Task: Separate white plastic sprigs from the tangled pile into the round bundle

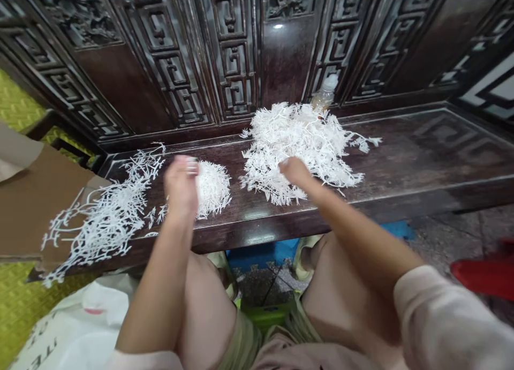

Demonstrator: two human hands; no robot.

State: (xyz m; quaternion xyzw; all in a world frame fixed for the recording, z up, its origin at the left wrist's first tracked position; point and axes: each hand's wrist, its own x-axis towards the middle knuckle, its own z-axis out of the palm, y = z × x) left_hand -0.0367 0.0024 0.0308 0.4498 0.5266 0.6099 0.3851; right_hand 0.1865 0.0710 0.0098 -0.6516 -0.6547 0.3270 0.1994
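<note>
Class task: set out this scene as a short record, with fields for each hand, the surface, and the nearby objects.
Left hand: beside small heap of white branching sprigs
Right hand: touching large heap of white branching sprigs
Surface: dark polished wooden bench
Far left: brown cardboard sheet, loose white sprigs across it
Behind: white-capped plastic bottle

Only legible marking: partial dark lettering [39, 342], approx. "ITE", on white plastic sack [76, 327], lower left; view poor, poss. misread.
</note>
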